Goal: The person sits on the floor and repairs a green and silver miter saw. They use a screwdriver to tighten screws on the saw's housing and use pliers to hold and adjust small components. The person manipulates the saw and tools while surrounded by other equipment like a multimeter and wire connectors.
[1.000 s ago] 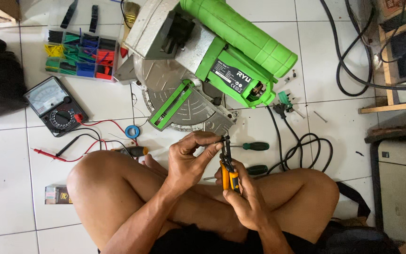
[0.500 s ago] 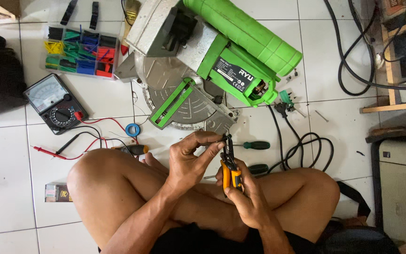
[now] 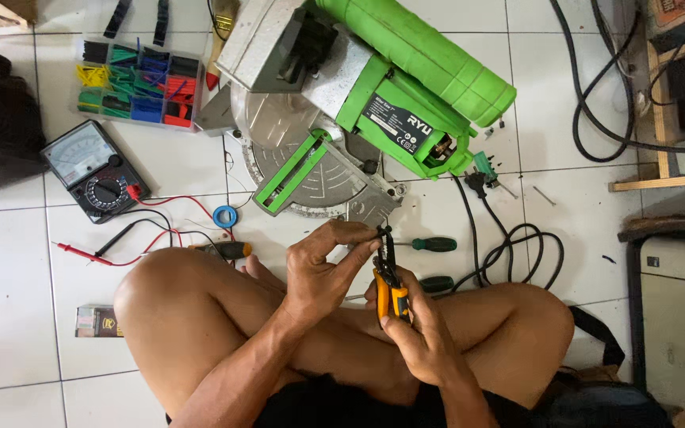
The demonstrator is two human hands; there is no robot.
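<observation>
Head view: orange-handled pliers [image 3: 391, 287] (black jaws upright).

Even, soft daylight on the white floor tiles [image 3: 9, 317], with faint shadows beneath the legs, mild sheen, sharp focus throughout, and slight wide-angle bending at the edges.

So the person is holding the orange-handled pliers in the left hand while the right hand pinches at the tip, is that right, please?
Not quite: the hands are swapped. In the head view the orange-handled pliers are held in the right hand, while the left hand pinches at the tip. The rest stands.
</observation>
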